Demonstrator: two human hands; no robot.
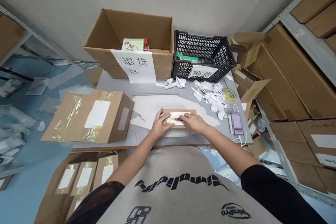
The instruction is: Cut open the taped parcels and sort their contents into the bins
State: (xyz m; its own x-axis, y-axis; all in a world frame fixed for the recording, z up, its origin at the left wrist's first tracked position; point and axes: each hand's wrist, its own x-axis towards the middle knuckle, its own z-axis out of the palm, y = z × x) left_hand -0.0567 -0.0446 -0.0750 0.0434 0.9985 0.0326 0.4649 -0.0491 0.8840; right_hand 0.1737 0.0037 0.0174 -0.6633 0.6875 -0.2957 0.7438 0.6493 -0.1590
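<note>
A small flat cardboard box [193, 112] with clear tape and a white label lies in front of me on a white sheet [147, 106]. My left hand [159, 125] holds the box's left end, thumb along the near side and fingers toward the far side. Over the label, my right hand [193, 121] grips a slim red-and-black tool [178, 119] that looks like a box cutter, its red end pointing left. The rest of the tool is hidden under my fingers.
Behind stand a large open carton [160, 63] and a black crate [181, 71], both holding small boxes. Crumpled paper [212, 94], a tape roll [230, 94] and a blurred phone-like item [237, 123] lie right. A taped carton [81, 115] sits left; cartons [294, 77] fill the right shelf.
</note>
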